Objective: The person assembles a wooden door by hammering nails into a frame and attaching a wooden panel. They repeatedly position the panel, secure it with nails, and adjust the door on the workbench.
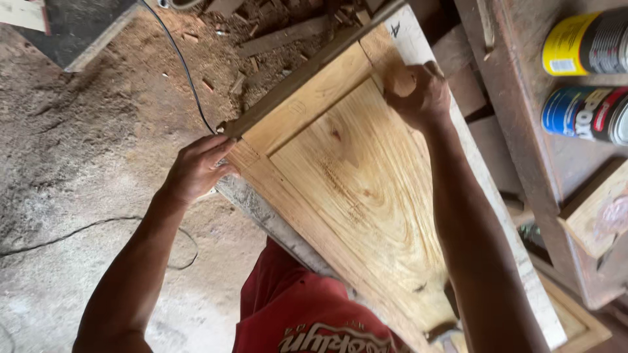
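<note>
Sanding/rubbing step imo: right hand (418, 98) is curled over a small pad at 1 o'clock on the pale raised-panel wooden door (347, 183), left hand (196, 167) grips its edge at 9. Next stroke needs firm steady bracing

A single head-worn camera looks steeply down from above and close in, over the wearer's own forearms onto a slanting wooden panel (347, 176), with the sawdust-strewn floor (85, 163) at the left edge and a shelf (523, 131) at the right
</note>
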